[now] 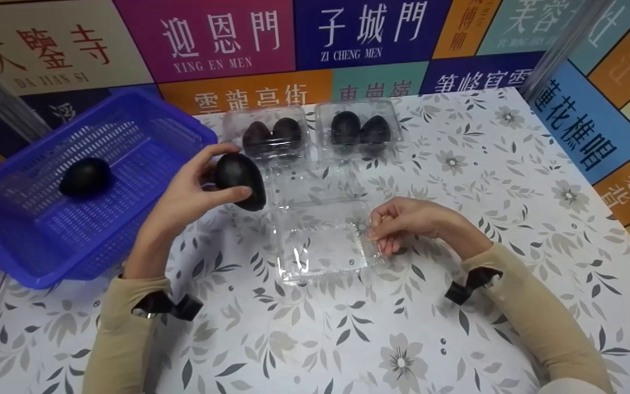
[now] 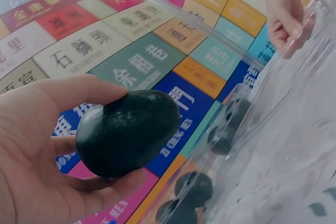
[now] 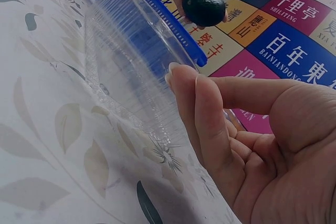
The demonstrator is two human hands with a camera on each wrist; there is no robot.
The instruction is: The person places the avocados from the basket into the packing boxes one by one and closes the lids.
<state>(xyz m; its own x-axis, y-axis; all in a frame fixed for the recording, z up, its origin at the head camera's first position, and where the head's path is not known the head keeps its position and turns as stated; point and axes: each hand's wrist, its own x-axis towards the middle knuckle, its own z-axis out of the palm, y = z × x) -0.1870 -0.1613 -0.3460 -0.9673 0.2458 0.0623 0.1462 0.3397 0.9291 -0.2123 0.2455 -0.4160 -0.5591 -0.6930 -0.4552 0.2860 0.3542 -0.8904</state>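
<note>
Raised above the table, a dark avocado (image 1: 241, 181) sits in the grip of my left hand (image 1: 184, 191), between thumb and fingers. The left wrist view shows this avocado (image 2: 128, 132) close up, smooth and dark green. Below and to its right lies a clear plastic clamshell box (image 1: 320, 249), its lid folded back and no fruit in it. My right hand (image 1: 405, 221) pinches the right edge of that box. In the right wrist view the thumb and fingertips meet by the box's rim (image 3: 142, 98).
A blue plastic basket (image 1: 47, 246) stands at the left with one avocado (image 1: 85, 178) in it. Behind the open box are two more clear boxes, one left (image 1: 233, 117) and one right (image 1: 397, 117), each holding two avocados. Printed panels (image 1: 222, 38) rise behind the table.
</note>
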